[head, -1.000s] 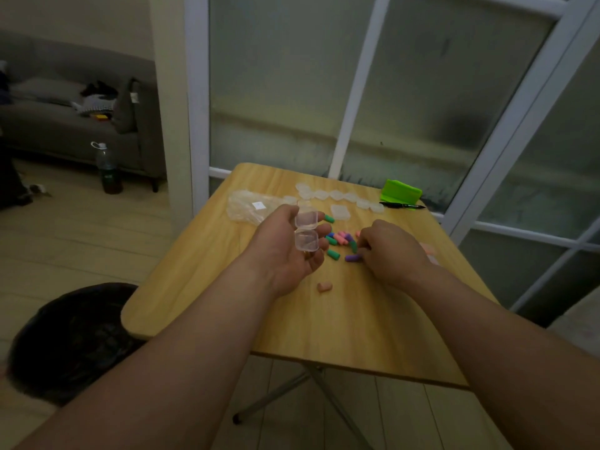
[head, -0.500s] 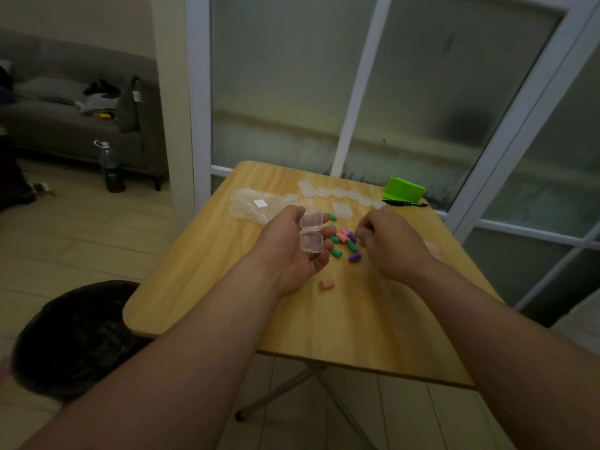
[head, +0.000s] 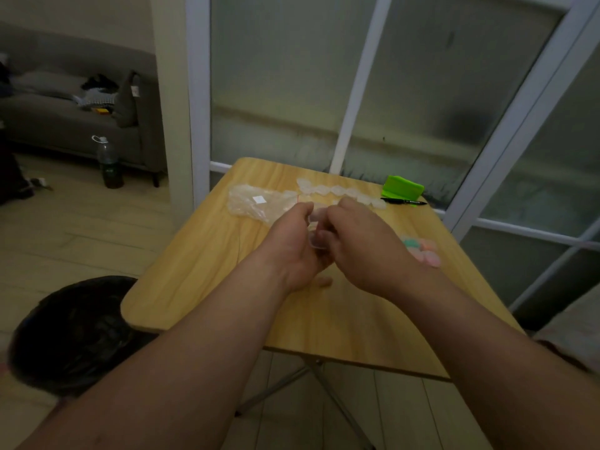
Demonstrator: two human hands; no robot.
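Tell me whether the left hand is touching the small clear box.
Touching. The head view shows the left hand holding the clear box, thumb and fingers closed against its sides with no gap between.

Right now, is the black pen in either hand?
No, the pen lies on the table beside the green box, while the left hand and the right hand meet at the small clear box.

Clear box (head: 314, 228): transp. plastic, glossy, smooth.
Table (head: 201, 280): light wood-grain top, satin sheen; legs (head: 276, 389) grey metal.
Bag (head: 250, 204), far-left corner: thin clear plastic film, crinkled.
Box row (head: 337, 190), far edge: same clear plastic.
Green case (head: 402, 189), far-right corner: glossy plastic.
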